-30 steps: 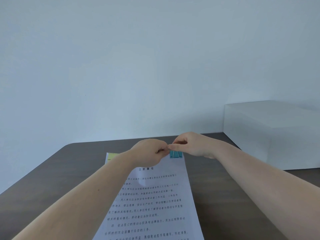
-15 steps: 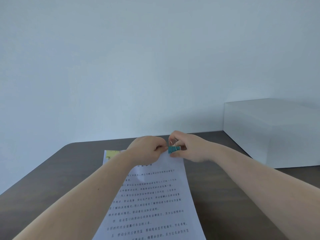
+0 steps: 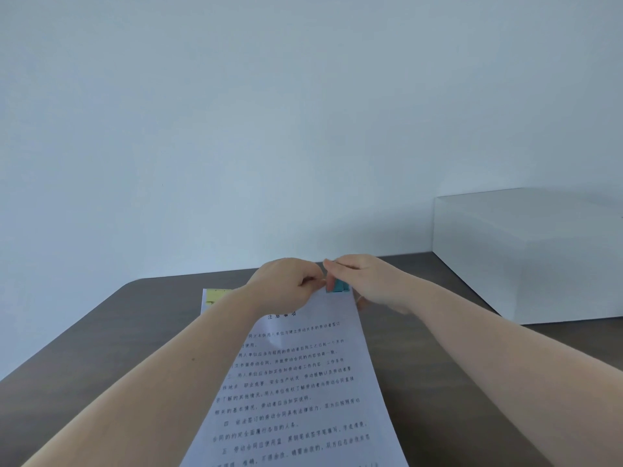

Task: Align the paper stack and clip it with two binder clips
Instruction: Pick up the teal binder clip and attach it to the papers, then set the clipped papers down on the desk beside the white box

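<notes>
A stack of white printed paper (image 3: pixel 296 392) lies lengthwise on the dark table (image 3: pixel 101 348), running away from me. A teal binder clip (image 3: pixel 338 285) sits at the far edge of the stack, near its right corner. My right hand (image 3: pixel 364 281) pinches this clip from above and behind. My left hand (image 3: pixel 286 284) is closed on the far edge of the paper just left of the clip, fingertips touching the right hand. A yellow binder clip (image 3: pixel 215 294) sits on the far left corner of the stack, partly hidden by my left forearm.
A large white box (image 3: pixel 526 254) stands on the table at the right, against the pale wall. The table's rounded far-left corner (image 3: pixel 135 284) and its left edge are close to the paper.
The right hand's fingers have shifted over the teal clip, covering its wire handles. Both hands stay at the paper's far edge, and the view has tilted slightly.
</notes>
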